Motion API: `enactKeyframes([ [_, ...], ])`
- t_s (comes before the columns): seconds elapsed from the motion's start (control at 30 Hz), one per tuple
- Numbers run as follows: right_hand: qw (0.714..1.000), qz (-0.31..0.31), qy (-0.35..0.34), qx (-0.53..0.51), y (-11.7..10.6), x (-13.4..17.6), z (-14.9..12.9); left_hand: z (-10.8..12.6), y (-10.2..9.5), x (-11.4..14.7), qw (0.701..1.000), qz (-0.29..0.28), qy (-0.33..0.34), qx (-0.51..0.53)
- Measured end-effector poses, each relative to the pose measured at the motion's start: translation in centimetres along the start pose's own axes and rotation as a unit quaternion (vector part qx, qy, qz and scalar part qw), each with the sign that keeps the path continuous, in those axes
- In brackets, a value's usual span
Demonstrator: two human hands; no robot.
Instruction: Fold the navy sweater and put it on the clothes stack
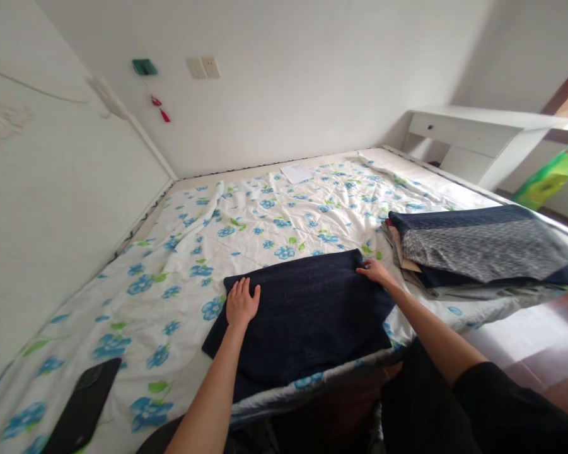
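Note:
A dark navy garment (307, 315), partly folded, lies near the front edge of the bed; its exact kind is hard to tell. My left hand (243, 302) rests flat on its upper left part, with the fingers stretched out. At the upper right corner, my right hand (372, 271) pinches the cloth between thumb and fingers. The near side of the garment reaches down to the bed's edge. To the right of my right hand sits a stack of folded clothes (473, 246), with a grey and navy knit piece on top.
The floral sheet (265, 217) is wrinkled. A black phone (85, 403) lies at the front left, and white paper (296, 173) lies near the wall. At the back right stand a white desk (468, 135) and a green-yellow bag or box (551, 176). A white headboard (66, 189) borders the left.

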State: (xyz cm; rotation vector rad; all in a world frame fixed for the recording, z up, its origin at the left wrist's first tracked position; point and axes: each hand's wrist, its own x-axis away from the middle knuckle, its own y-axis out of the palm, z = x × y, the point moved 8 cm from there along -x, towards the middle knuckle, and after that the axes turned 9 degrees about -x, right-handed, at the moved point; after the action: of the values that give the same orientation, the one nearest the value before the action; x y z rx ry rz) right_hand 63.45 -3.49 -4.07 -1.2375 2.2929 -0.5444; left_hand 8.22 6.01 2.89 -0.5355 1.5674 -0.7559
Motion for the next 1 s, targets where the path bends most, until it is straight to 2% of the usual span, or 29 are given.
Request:
enactKeyframes([
  [0.13, 0.990, 0.081, -0.040, 0.104, 0.3, 1.0, -4.6, 0.3, 0.4, 0.4, 1.000, 0.004, -0.005, 0.006],
  [0.2, 0.981, 0.112, -0.091, 0.127, 2.3, 2.3, -9.0, 0.7, 0.6, 0.5, 1.000, 0.005, -0.011, 0.008],
  [0.27, 0.974, 0.094, -0.169, 0.118, 6.6, 4.1, -14.7, 0.8, 0.7, 0.6, 1.000, 0.011, -0.017, 0.013],
  [0.4, 0.940, -0.042, -0.325, 0.096, 18.9, 9.3, -25.7, 0.4, 1.0, 0.7, 0.999, 0.018, -0.019, 0.026],
  [0.47, 0.923, -0.098, -0.358, 0.099, 23.8, 11.3, -29.0, 0.1, 1.2, 0.7, 0.999, 0.017, -0.021, 0.032],
  [0.5, 0.920, -0.122, -0.357, 0.104, 25.6, 11.8, -29.9, 0.0, 1.3, 0.8, 0.999, 0.015, -0.020, 0.036],
  [0.57, 0.918, -0.156, -0.348, 0.109, 27.6, 11.9, -30.4, 0.0, 1.4, 0.8, 0.999, 0.011, -0.014, 0.042],
  [0.63, 0.913, -0.175, -0.353, 0.108, 27.8, 11.2, -29.9, 0.0, 1.4, 0.7, 0.999, 0.012, -0.010, 0.045],
  [0.73, 0.901, -0.187, -0.378, 0.108, 25.8, 9.4, -27.6, 0.1, 1.1, 0.7, 0.998, 0.026, -0.014, 0.048],
  [0.87, 0.913, -0.167, -0.352, 0.123, 20.7, 6.3, -22.3, 0.2, 0.8, 0.6, 0.998, 0.029, -0.016, 0.050],
  [1.0, 0.935, -0.147, -0.290, 0.144, 13.7, 2.7, -15.1, 0.2, 0.6, 0.6, 0.999, 0.022, -0.016, 0.047],
])
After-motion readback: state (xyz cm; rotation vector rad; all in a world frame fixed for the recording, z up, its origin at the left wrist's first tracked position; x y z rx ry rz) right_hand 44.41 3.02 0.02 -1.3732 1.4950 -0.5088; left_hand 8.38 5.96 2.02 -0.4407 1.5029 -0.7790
